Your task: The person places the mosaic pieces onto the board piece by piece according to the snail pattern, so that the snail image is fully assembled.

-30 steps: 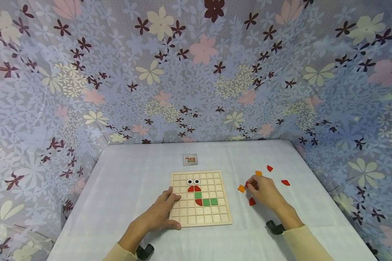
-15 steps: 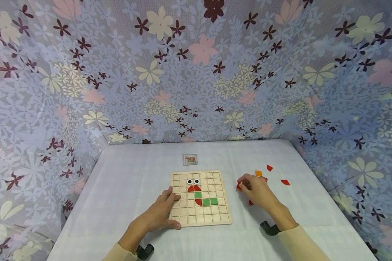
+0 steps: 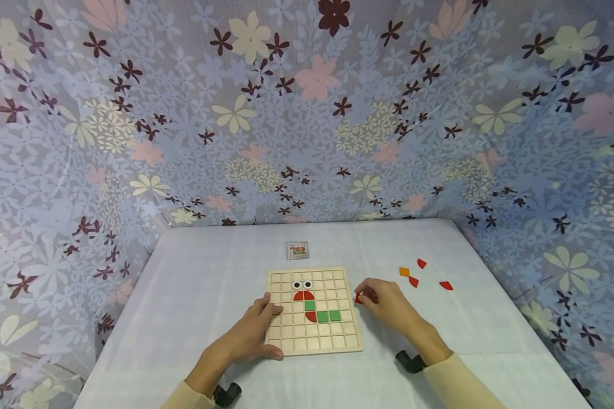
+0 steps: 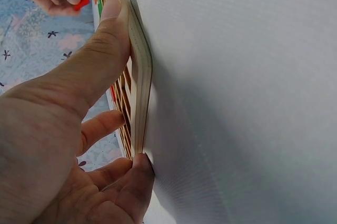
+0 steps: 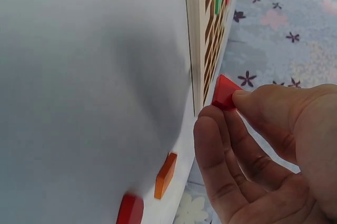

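Near the table's middle, a light wooden grid board (image 3: pixel 313 343) holds two eye pieces, red rounded pieces and several green squares. My left hand (image 3: pixel 253 331) grips its left side, thumb at the near corner and fingers along the edge; the left wrist view shows the thumb (image 4: pixel 102 50) against the frame. Just off the board's right edge, my right hand (image 3: pixel 390 305) pinches a red piece (image 5: pixel 224 92) between thumb and fingers, raised off the table. Its exact outline is partly covered by the fingertips.
A small picture card (image 3: pixel 297 250) lies beyond the board. Right of the board are an orange square (image 3: pixel 404 272) and loose red pieces (image 3: pixel 446 285). Another orange piece (image 5: pixel 166 176) and red piece (image 5: pixel 130 209) lie below my right hand in the right wrist view.
My right hand has moved left from among the loose pieces to beside the board, carrying the red piece. My left hand and the board have stayed in place.
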`<state>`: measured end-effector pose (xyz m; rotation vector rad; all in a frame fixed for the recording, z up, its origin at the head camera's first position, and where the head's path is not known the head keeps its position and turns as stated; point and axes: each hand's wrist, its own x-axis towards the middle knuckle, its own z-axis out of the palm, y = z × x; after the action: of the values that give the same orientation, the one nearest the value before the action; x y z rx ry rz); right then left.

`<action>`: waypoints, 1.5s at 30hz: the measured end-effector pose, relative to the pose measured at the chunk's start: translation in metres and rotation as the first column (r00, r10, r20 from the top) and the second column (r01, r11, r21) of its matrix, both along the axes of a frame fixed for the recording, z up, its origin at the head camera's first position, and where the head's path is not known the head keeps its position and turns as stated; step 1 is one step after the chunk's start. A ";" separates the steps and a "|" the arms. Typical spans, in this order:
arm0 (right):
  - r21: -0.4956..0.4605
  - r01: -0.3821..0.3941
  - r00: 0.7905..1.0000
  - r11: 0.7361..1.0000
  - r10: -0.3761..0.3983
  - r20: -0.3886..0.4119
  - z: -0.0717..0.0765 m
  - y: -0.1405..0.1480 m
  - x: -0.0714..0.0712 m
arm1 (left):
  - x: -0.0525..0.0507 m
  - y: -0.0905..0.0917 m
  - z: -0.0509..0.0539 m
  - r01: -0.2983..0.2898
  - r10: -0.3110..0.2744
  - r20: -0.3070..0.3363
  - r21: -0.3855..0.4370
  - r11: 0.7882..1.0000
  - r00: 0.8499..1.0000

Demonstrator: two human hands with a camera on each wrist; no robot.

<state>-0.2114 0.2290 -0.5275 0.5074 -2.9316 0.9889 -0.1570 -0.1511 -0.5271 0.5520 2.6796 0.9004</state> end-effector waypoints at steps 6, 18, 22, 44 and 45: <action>-0.022 -0.049 0.999 0.999 0.049 -0.004 -0.002 -0.009 0.002 | 0.000 0.000 0.000 0.000 0.000 -0.004 -0.004 1.000 1.000; -0.037 -0.122 0.992 0.992 0.123 0.021 -0.006 -0.023 0.008 | 0.000 0.000 -0.002 -0.004 0.004 0.009 0.000 1.000 1.000; -0.031 -0.135 0.990 0.990 0.136 0.039 -0.005 -0.025 0.008 | 0.000 0.000 0.000 -0.002 0.002 0.007 0.000 1.000 1.000; -0.023 -0.139 0.986 0.990 0.140 0.093 0.002 -0.027 0.011 | 0.000 -0.001 -0.002 -0.007 0.007 0.017 0.003 1.000 1.000; -0.023 -0.139 0.986 0.990 0.141 0.092 0.002 -0.027 0.011 | 0.000 -0.001 -0.002 -0.006 0.006 0.015 0.003 1.000 1.000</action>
<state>-0.2004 0.2024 -0.5255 0.6945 -3.0015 1.0784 -0.1569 -0.1520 -0.5289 0.5365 2.6684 0.9064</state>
